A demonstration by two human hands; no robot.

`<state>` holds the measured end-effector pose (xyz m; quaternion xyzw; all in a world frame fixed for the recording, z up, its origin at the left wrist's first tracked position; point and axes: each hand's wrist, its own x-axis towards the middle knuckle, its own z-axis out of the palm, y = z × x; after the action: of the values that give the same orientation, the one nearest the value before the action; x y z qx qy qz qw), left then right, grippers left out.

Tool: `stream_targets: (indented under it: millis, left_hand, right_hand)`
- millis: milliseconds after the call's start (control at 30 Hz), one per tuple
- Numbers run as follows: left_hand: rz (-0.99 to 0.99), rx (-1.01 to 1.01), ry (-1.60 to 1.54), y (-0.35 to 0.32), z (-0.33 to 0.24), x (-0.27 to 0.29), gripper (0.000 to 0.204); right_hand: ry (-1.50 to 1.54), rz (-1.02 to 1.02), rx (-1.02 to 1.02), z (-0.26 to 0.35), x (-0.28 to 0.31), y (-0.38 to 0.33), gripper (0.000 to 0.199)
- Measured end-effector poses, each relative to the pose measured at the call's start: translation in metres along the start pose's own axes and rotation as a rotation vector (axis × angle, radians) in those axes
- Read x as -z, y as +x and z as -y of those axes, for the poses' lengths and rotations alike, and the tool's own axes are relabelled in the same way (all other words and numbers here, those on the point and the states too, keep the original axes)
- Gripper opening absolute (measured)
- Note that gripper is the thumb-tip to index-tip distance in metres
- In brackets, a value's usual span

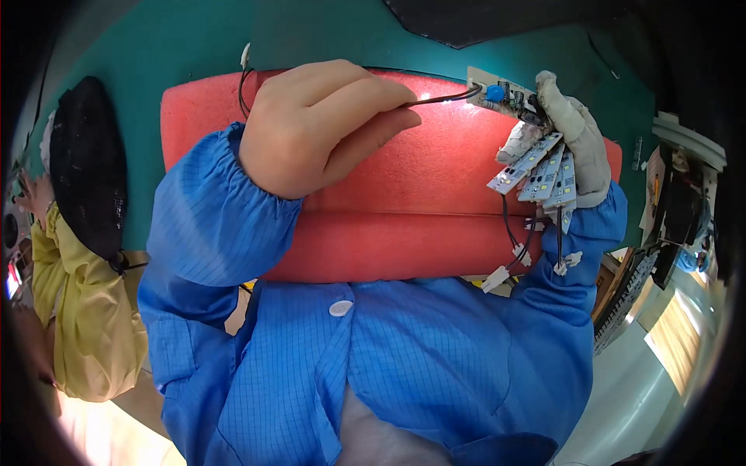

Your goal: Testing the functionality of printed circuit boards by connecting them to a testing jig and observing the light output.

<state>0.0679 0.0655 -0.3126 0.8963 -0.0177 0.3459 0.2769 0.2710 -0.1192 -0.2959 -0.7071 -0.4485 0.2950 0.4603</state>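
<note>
Two black wires (444, 99), pinched by left fingers (386, 95), reach a board (507, 96) gripped between right fingers (561, 109).

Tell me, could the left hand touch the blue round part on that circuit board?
Probably yes: the left hand pinches the dark wires running to the circuit board, and nothing seems to block its way to the uncovered blue part. The right hand grips the board's other end.
</note>
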Motion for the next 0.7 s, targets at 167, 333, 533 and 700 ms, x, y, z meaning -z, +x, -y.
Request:
stream_targets:
  millis: [167,333,533,700]
  left_hand:
    - [0.012,0.027,-0.019,-0.003,0.001,-0.003,0.018]
    - [0.019,0.014,0.015,-0.001,-0.002,0.004,0.017]
    - [0.004,0.012,0.013,0.006,-0.002,0.009,0.018]
    - [0.035,-0.007,-0.090,0.011,-0.003,0.018,0.013]
  right_hand:
    - [0.288,-0.121,-0.241,0.012,0.002,0.004,0.041]
    - [0.524,0.029,-0.477,0.015,0.004,0.013,0.050]
    - [0.530,0.234,-0.412,0.017,0.014,0.019,0.053]
    - [0.587,0.304,-0.176,0.009,0.009,0.021,0.073]
